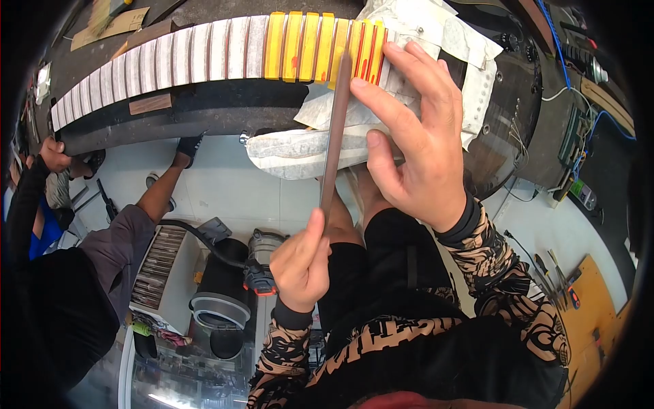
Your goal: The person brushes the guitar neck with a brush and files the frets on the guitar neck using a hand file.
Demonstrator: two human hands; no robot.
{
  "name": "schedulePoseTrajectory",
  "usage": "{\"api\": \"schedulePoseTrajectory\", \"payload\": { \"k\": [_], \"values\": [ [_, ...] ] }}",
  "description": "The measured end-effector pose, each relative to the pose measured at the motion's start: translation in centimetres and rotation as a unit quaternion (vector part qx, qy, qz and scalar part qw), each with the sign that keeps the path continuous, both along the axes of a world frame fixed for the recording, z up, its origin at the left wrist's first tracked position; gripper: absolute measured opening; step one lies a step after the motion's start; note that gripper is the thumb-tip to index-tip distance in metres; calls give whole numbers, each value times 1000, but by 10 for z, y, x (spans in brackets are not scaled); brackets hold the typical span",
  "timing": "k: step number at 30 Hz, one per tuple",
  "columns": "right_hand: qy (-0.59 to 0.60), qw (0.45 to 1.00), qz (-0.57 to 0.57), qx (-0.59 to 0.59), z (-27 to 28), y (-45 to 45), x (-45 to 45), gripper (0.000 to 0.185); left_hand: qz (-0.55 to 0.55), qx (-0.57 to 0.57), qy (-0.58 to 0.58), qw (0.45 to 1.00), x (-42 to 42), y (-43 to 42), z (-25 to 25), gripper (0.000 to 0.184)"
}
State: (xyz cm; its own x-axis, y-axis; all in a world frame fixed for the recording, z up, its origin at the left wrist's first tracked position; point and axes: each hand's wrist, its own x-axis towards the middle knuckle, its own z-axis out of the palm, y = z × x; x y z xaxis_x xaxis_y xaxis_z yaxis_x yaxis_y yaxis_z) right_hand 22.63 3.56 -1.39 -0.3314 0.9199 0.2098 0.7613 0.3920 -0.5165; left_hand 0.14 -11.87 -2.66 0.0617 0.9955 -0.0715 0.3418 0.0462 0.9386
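A guitar neck (170, 58) lies across the top of the view, its frets showing as thin lines between strips of white tape. Toward the body, yellow tape (291, 44) with red marks covers several spaces. My left hand (300, 266) is wrapped round the lower end of a long, narrow brown file (334, 136), whose far end lies over the yellow strips. My right hand (422, 129) is spread open beside it. Its index fingertip is close to the file and its middle fingertip rests at the fretboard's edge. White paper (470, 58) covers much of the guitar body (501, 126).
Another person's hand (54, 155) is at the neck's far left end. Below stand a shop vacuum (221, 310) and a box with slatted filters (160, 266). Hand tools (562, 279) lie at the right, with blue cable (603, 123) above. A brush (105, 13) lies top left.
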Motion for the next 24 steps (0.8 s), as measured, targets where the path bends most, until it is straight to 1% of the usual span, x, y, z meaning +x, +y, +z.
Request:
{"api": "schedulePoseTrajectory", "payload": {
  "k": [3,5,9,11,14,17,21,23,24],
  "values": [
    [5,1000,-7,4,-1,-1,0,67,-4,-8,12,1000,15,57,14,58],
    [12,1000,-14,7,-2,0,-2,70,-5,-20,20,1000,20,73,19,58],
    [18,1000,-21,-6,1,0,-5,72,-24,0,63,998,-7,5,11,61],
    [17,1000,-20,-9,1,0,-4,72,-28,13,85,996,-11,-15,9,62],
    [10,1000,-13,-18,2,0,-5,69,-36,32,113,992,5,39,13,64],
    [4,1000,-12,-24,4,-2,-5,67,-8,42,102,994,16,76,13,64],
    [14,1000,-20,-18,2,0,-7,74,-38,20,127,991,-7,4,13,67],
    [17,999,-21,-18,1,-1,-7,74,-33,17,134,990,-11,-12,15,67],
    [19,999,-21,-17,1,-1,-7,75,-39,15,141,989,-8,-1,18,69]
  ]
}}
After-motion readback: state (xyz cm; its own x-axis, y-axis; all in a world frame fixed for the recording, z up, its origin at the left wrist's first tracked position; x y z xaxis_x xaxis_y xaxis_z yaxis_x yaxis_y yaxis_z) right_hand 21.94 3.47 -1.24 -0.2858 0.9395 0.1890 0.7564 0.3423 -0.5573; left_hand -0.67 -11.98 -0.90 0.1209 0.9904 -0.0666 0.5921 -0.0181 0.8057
